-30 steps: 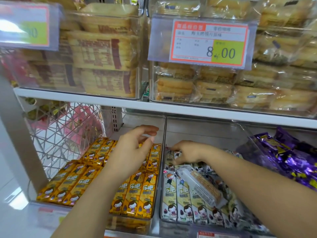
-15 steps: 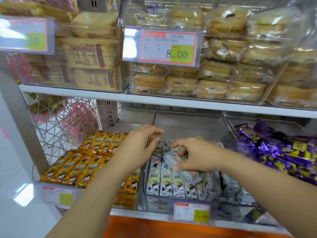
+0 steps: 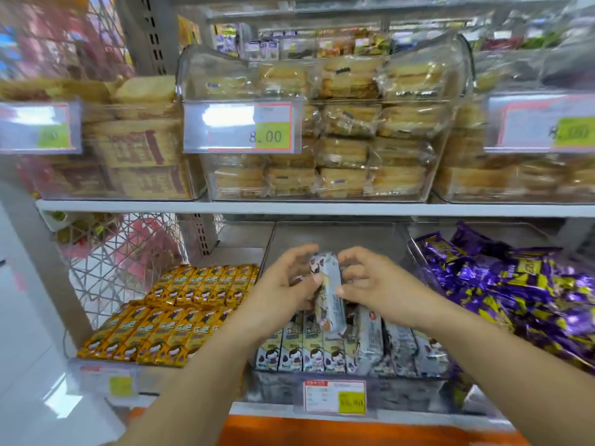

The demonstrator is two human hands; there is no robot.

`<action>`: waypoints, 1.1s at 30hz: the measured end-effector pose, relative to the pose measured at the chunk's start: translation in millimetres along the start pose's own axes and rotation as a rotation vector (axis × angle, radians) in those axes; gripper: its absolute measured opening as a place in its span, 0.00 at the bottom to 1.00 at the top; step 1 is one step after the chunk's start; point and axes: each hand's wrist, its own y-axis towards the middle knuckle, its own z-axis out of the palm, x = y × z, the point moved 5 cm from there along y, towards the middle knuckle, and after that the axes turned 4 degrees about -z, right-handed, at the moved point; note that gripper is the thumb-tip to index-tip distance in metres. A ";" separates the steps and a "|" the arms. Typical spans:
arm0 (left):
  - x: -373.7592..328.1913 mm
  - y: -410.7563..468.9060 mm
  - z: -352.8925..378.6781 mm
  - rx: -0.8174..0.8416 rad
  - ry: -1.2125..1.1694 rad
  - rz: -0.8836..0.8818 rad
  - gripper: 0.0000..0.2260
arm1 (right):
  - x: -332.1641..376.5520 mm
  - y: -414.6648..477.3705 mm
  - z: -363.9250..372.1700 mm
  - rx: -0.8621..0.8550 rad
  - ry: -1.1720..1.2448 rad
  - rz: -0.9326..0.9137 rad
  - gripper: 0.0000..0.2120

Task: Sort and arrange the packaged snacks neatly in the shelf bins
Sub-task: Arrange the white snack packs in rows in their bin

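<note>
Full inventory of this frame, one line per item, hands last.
clear bins: six, clear, three upper, three lower
held pack: one, white-grey, between both hands, over lower middle
white packs: many, white, rows, lower middle
yellow packs: many, yellow, rows, lower left
purple packs: many, purple-yellow, heaped, lower right
baked snacks: many, tan, all upper bins
price tags: five, white-green, bin fronts
wire basket: one, pale, far left
left hand: one, pinches held pack's left edge
right hand: one, pinches its right edge
</note>
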 end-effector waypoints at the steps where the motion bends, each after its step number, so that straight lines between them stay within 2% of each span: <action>1: 0.6 0.7 3.8 0.015 -0.021 -0.012 0.15 | -0.1 -2.0 -3.6 -0.027 -0.018 -0.015 0.15; 4: -1.8 6.7 9.1 0.006 0.001 -0.015 0.13 | -3.1 -8.5 -14.9 -0.110 -0.046 -0.097 0.14; 8: -0.7 25.5 -2.8 -0.308 -0.007 -0.038 0.08 | -7.8 -17.1 -30.1 -0.181 -0.289 -0.153 0.13; 10: 5.3 34.4 -9.0 -0.436 0.004 -0.047 0.10 | -8.9 -18.2 -33.1 -0.171 -0.376 -0.162 0.12; 14: 16.4 46.8 -7.4 -0.579 0.191 -0.074 0.11 | -7.2 -18.3 -40.1 -0.182 -0.452 -0.174 0.11; 16: 21.5 51.7 -1.7 -0.599 0.235 -0.116 0.13 | -8.7 -19.6 -41.8 -0.157 -0.500 -0.168 0.12; 18: 26.7 56.1 4.2 -0.545 0.323 -0.190 0.11 | -10.3 -21.3 -40.3 -0.115 -0.552 -0.171 0.12; 20: 26.0 59.8 4.0 -0.459 0.558 -0.269 0.05 | -11.5 -22.7 -38.3 -0.078 -0.606 -0.190 0.13; 24: 32.4 68.1 5.8 -0.173 0.935 -0.414 0.13 | -17.1 -24.9 -41.2 -0.059 -0.639 -0.191 0.12; 29: 33.7 80.2 15.4 -0.073 0.931 -0.368 0.18 | -24.6 -27.4 -48.2 -0.056 -0.637 -0.173 0.12; 33: 43.3 89.9 17.6 0.131 0.948 -0.368 0.24 | -27.7 -28.5 -52.1 -0.056 -0.637 -0.179 0.13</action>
